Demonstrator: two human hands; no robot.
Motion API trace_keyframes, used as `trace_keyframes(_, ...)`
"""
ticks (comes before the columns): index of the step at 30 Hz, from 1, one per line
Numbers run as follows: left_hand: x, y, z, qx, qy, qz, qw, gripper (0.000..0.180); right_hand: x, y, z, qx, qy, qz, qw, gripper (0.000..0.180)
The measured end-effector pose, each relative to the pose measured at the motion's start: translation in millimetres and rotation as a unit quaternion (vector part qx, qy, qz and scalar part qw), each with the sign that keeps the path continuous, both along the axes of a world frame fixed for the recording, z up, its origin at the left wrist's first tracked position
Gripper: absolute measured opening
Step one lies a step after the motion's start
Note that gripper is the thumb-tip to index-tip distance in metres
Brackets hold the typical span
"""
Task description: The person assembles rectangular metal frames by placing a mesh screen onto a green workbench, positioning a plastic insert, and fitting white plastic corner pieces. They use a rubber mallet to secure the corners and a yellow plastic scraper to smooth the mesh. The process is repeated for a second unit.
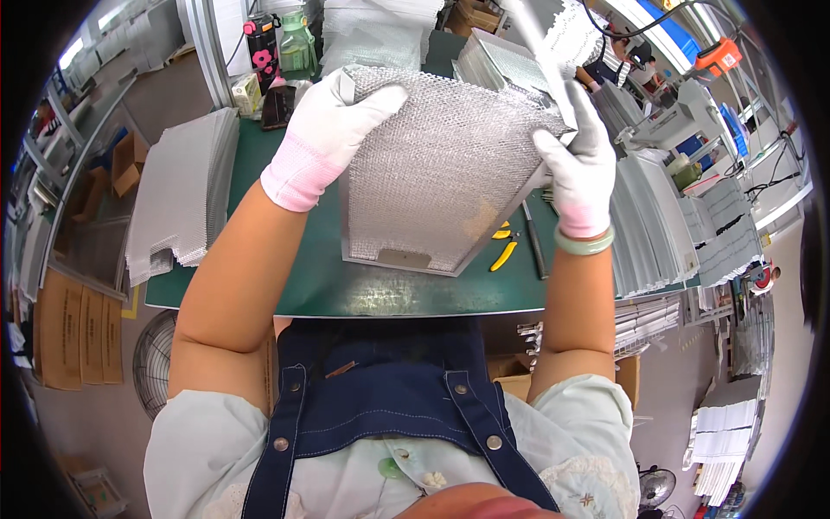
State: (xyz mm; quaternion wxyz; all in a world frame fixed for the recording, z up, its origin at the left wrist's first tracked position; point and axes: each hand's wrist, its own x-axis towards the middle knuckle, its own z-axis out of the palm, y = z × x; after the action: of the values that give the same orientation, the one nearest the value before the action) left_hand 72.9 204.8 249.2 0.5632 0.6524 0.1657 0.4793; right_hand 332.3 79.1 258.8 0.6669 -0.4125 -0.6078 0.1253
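Note:
I hold a rectangular silver metal mesh filter panel [432, 177] tilted above a green worktable [380, 290]. My left hand [322, 131], in a white glove with a pink cuff, grips the panel's upper left corner. My right hand [581, 164], also gloved, with a green bangle at the wrist, holds the panel's upper right corner and a long metal frame strip [540, 48] that rises from that edge. The panel's near edge has a framed border with a small flat tab.
A stack of mesh sheets [177, 195] lies at the table's left, metal frame stacks [653, 216] at the right, more panels [501, 60] behind. Yellow-handled pliers [503, 251] and a dark tool [534, 242] lie on the table. Bottles [294, 43], cardboard boxes [78, 329], a fan [156, 359].

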Motion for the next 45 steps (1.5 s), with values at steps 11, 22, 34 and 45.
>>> trace_keyframes(11, -2, -1, 2, 0.031, -0.001, -0.023, 0.999, 0.027, -1, 11, 50, -0.101, -0.207, 0.056, 0.972, 0.056)
trace_keyframes(22, -12, -18, 13, 0.041, 0.046, 0.006, 0.998, 0.026, -7, -12, 75, -0.151, -0.281, 0.016, 0.948, 0.036)
trace_keyframes(34, 40, -67, -122, -0.097, 0.093, -0.061, 0.989, 0.036, 45, -61, -48, -0.377, -0.12, 0.076, 0.915, 0.035)
trace_keyframes(45, 76, -83, -103, -0.087, -0.116, 0.087, 0.986, 0.075, 58, -56, -27, -0.365, -0.086, 0.086, 0.923, 0.035)
